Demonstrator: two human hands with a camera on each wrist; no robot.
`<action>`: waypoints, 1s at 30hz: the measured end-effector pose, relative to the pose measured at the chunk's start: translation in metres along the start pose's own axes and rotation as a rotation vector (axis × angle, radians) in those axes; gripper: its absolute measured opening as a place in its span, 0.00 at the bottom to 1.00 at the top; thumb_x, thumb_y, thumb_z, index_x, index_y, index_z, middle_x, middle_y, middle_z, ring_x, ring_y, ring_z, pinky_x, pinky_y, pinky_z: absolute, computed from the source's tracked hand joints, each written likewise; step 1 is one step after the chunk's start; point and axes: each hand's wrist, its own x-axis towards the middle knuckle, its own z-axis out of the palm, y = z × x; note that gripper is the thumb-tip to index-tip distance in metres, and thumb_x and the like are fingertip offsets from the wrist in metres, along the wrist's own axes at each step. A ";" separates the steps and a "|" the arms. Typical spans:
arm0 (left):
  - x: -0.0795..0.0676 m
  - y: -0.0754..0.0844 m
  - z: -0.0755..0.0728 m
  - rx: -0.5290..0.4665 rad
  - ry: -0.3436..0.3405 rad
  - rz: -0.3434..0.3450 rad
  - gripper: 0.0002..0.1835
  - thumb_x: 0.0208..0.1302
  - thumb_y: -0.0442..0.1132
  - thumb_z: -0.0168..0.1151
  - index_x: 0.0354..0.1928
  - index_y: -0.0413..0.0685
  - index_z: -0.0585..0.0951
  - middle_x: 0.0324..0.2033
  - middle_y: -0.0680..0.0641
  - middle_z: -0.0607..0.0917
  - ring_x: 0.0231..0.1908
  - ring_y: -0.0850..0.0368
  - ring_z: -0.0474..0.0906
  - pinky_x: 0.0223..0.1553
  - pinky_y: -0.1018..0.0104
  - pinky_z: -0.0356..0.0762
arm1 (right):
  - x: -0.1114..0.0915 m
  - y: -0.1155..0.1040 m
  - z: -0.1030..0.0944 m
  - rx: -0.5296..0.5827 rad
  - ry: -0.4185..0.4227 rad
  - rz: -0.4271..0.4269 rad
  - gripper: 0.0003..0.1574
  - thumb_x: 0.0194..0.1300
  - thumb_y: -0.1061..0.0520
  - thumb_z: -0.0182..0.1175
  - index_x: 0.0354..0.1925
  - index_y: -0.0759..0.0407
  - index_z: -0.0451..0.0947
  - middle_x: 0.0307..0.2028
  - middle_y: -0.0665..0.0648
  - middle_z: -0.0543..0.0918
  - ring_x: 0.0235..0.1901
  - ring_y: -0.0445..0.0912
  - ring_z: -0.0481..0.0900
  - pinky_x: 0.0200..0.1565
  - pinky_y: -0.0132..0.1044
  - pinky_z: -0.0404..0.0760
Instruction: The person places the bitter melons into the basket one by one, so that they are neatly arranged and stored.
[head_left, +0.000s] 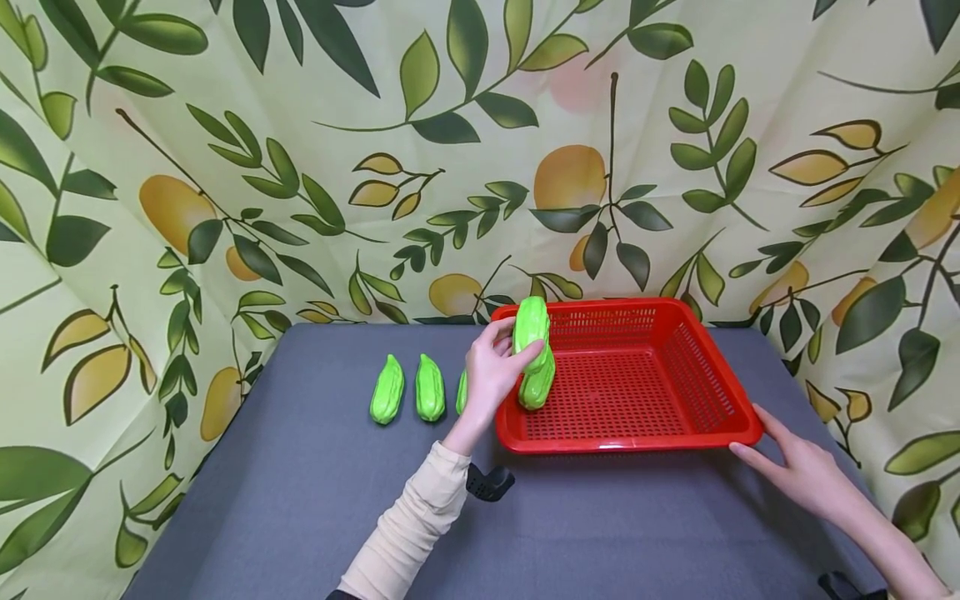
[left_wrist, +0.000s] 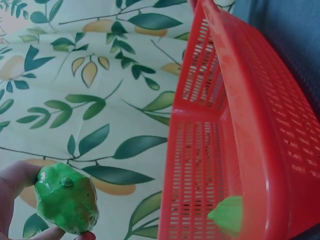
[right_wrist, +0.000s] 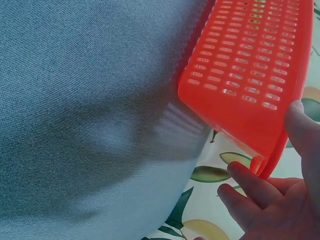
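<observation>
My left hand (head_left: 491,364) grips a bright green toy bitter melon (head_left: 532,325) between thumb and fingers, above the left side of a red plastic basket (head_left: 720,440). In the left wrist view the ridged, rounded end of the held bitter melon (left_wrist: 67,197) faces the camera. A second bitter melon (head_left: 537,388) is inside the basket at its left wall, partly overlapped by the held one. My right hand (head_left: 806,467) holds the basket's near right corner. The right wrist view shows the thumb (right_wrist: 296,112) against the rim and fingers around the corner's underside.
Two more bitter melons, one (head_left: 387,390) farther left and one (head_left: 431,388) beside it, lie on the grey cloth-covered table (head_left: 315,500). Another bitter melon (head_left: 461,392) is mostly hidden behind my left hand. A leaf-patterned curtain (head_left: 480,167) hangs behind the table.
</observation>
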 end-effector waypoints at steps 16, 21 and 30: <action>0.020 0.007 0.009 0.066 -0.023 0.014 0.28 0.50 0.39 0.73 0.54 0.42 0.77 0.50 0.40 0.83 0.51 0.50 0.82 0.53 0.63 0.79 | 0.000 0.001 0.000 0.001 0.006 -0.003 0.53 0.63 0.41 0.60 0.65 0.79 0.53 0.56 0.85 0.65 0.50 0.75 0.70 0.39 0.65 0.77; 0.027 0.008 0.011 0.085 -0.028 0.009 0.28 0.50 0.40 0.73 0.54 0.43 0.78 0.49 0.41 0.84 0.50 0.51 0.82 0.51 0.63 0.80 | 0.000 0.000 -0.001 0.004 0.002 0.000 0.53 0.63 0.41 0.60 0.66 0.79 0.52 0.56 0.85 0.66 0.50 0.75 0.71 0.37 0.63 0.78; 0.038 0.006 0.017 0.129 -0.045 0.012 0.29 0.50 0.41 0.73 0.55 0.43 0.77 0.50 0.41 0.84 0.50 0.50 0.82 0.51 0.63 0.80 | -0.001 0.001 0.000 0.009 0.012 -0.006 0.52 0.62 0.41 0.60 0.66 0.78 0.53 0.55 0.85 0.66 0.48 0.75 0.72 0.35 0.61 0.79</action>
